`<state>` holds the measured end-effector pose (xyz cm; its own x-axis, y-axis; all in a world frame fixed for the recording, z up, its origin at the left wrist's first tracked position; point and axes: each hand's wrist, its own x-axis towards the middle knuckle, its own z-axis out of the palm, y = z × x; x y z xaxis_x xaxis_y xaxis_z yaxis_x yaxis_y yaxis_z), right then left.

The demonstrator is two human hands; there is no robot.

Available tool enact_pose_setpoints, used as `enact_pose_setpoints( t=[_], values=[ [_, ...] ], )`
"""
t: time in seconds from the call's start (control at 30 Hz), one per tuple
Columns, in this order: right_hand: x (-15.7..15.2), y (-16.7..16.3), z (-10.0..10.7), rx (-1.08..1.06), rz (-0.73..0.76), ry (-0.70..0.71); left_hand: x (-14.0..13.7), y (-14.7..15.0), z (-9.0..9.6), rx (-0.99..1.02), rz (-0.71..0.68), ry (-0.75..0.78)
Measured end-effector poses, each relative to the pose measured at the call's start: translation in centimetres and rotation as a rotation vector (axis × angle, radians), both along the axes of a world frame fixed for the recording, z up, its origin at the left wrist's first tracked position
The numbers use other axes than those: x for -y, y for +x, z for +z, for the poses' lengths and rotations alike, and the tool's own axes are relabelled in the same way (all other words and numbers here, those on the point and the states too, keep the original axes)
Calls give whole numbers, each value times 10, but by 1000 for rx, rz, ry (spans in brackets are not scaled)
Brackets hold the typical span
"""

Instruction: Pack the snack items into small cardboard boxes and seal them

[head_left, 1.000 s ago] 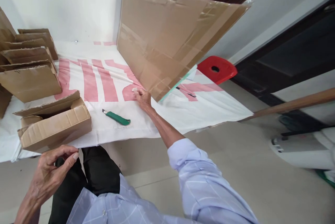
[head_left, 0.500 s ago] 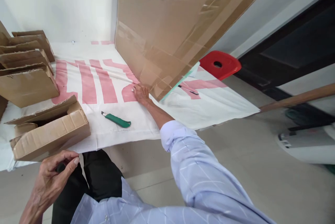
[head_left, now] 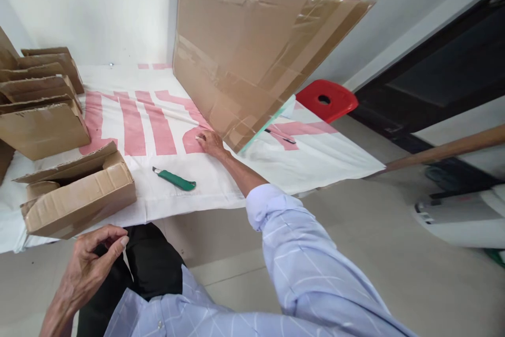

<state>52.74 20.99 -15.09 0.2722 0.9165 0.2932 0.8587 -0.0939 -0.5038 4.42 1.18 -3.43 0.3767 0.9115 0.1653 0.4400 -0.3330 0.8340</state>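
Observation:
My right hand (head_left: 212,143) rests on the cloth beside the lower edge of a large taped cardboard sheet (head_left: 248,58), which stands up against the wall. Its fingers are curled together, with a small pale spot at their tips that I cannot make out. A green utility knife (head_left: 175,178) lies on the cloth to the left of that hand, its short blade pointing left. My left hand (head_left: 92,266) hangs over my lap, just in front of the table edge. Its thumb and forefinger are loosely bent with a gap between them, holding nothing. Near it sits an open cardboard box (head_left: 90,197).
Several cardboard boxes (head_left: 43,126) stand in a row at the left. White cloth with pink shapes (head_left: 158,211) covers the table. A dark pen (head_left: 281,136) lies right of the sheet. Beyond the table are a red stool (head_left: 339,103) and a wooden pole (head_left: 445,147).
My left hand has moved slightly right. My right hand stays by the sheet's lower edge, its fingers more curled. The view has shifted a little; the knife and boxes lie as before.

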Motion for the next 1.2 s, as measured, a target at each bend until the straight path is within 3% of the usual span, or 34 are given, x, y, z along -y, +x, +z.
enact_pose_setpoints(
  t=[0.2, 0.37, 0.47, 0.63, 0.73, 0.87, 1.07, 1.2],
  values=[
    [8, -19, 23, -130, -84, 58, 7, 0, 10, -1, -5, 5],
    [31, -40, 52, -298, -55, 177, 10, -2, 5, 12, 3, -65],
    [64, -73, 63, -421, 97, 184, 8, 10, -1, 53, 10, -136],
    [145, -168, 73, -537, 488, 110, -5, 53, -7, 280, 18, -331],
    [179, -212, 79, -552, 741, 182, -11, 71, -10, 352, -17, -431],
    [194, -230, 77, -598, 781, 209, -10, 70, -10, 416, -43, -527],
    [207, -232, 57, -478, 713, 126, -4, 59, -11, 393, -31, -482],
    [218, -234, 49, -400, 753, 112, 0, 59, -20, 344, 81, -459]
  ],
)
